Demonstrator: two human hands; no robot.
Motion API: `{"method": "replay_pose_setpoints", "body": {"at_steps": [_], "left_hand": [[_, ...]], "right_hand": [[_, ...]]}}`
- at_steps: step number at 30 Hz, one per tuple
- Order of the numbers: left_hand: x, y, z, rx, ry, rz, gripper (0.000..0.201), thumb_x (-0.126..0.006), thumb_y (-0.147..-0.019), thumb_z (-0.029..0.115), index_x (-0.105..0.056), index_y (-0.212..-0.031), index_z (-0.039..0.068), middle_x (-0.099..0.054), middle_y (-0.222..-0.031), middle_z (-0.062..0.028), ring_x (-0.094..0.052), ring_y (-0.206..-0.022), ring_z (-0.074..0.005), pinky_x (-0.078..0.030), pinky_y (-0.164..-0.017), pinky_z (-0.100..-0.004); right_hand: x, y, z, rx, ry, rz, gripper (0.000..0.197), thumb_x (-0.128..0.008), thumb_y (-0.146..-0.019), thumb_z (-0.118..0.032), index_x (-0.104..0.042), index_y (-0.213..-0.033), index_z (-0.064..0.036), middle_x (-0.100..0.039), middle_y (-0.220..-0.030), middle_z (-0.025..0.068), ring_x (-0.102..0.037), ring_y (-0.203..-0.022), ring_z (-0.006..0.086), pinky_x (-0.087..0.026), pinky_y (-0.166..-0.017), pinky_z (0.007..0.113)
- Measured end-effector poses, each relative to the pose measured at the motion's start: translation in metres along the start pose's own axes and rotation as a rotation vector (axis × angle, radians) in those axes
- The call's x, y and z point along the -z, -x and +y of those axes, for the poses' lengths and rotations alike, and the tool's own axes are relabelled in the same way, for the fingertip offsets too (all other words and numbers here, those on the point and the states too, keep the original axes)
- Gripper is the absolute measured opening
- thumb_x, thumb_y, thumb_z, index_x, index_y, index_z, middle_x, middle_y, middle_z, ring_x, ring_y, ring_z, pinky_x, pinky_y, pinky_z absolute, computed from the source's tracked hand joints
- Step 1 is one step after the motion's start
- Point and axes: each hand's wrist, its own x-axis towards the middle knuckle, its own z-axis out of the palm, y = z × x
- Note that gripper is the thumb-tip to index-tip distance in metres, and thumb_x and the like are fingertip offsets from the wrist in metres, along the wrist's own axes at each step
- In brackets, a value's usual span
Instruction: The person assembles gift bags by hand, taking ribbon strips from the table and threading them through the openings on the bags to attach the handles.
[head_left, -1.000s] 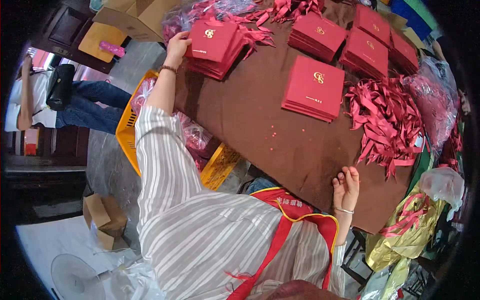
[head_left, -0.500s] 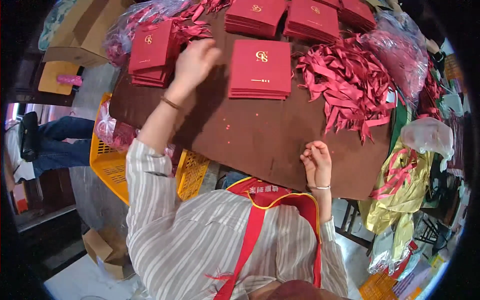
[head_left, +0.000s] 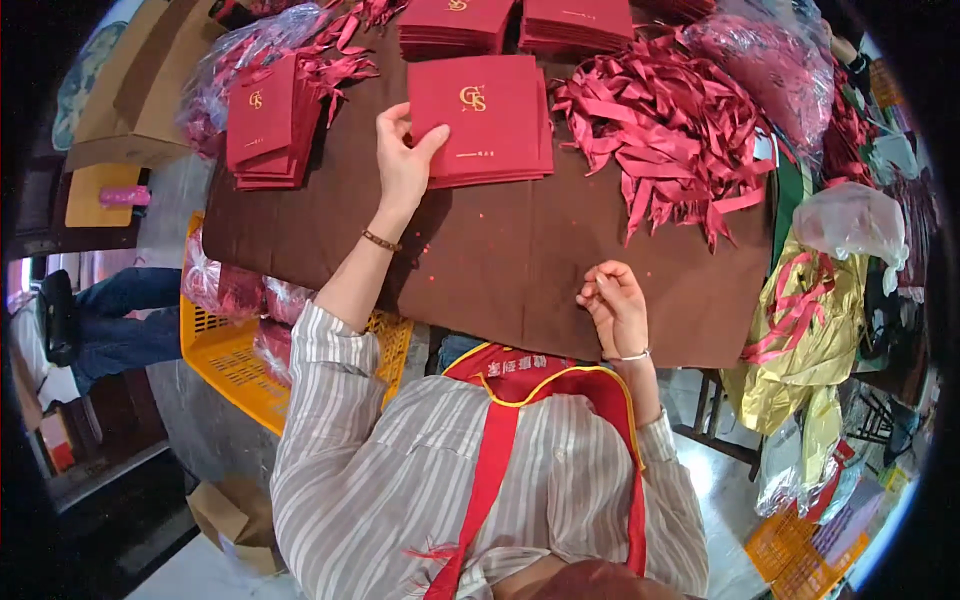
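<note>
My left hand (head_left: 403, 160) grips the left edge of a flat red paper bag (head_left: 470, 115), thumb on top and fingers at its side and underneath. This bag is square, bears a gold emblem, and lies shifted left on a stack of similar ones (head_left: 545, 130). Above the front part of the table, my right hand (head_left: 615, 305) is closed with its fingertips pinched together; whether anything is between them is hidden. To the left stands another stack of red bags (head_left: 262, 120) with ribbons at its far side. A large heap of loose red ribbons (head_left: 670, 130) lies to the right.
More red stacks (head_left: 575, 25) stand at the far side of the brown table (head_left: 480, 270). Clear plastic (head_left: 770, 70) covers red goods at the far right. A yellow crate (head_left: 250, 385) with wrapped bundles sits below left. Gold sheeting (head_left: 800, 350) hangs at the right edge.
My left hand has moved from beside the left stack to the middle stack and taken hold of its top bag, which now sits shifted left. My right hand stays pinched over the table.
</note>
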Motion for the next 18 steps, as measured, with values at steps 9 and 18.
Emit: {"method": "replay_pose_setpoints", "body": {"at_steps": [9,18], "left_hand": [[-0.019,0.037,0.068,-0.018,0.356,-0.106,0.044,-0.057,-0.082,0.0,-0.038,-0.122,-0.002,-0.055,-0.098,-0.0061,-0.052,-0.088,-0.0115,-0.043,-0.081,-0.0247],[-0.046,0.117,0.063,-0.209,-0.559,-0.773,0.033,-0.063,-0.08,0.025,-0.055,-0.108,0.01,-0.059,-0.077,-0.0123,-0.059,-0.066,-0.0271,-0.047,-0.059,-0.0359]], "right_hand": [[-0.001,0.001,-0.011,0.101,0.065,-0.02,0.029,-0.049,-0.091,-0.013,-0.041,-0.118,-0.0073,-0.051,-0.109,0.011,-0.057,-0.086,0.0176,-0.051,-0.071,0.032],[0.021,0.009,-0.043,0.42,0.443,0.191,0.057,-0.06,-0.076,0.009,-0.038,-0.127,0.0006,-0.043,-0.118,0.0065,-0.047,-0.104,0.0135,-0.041,-0.089,0.025]]}}
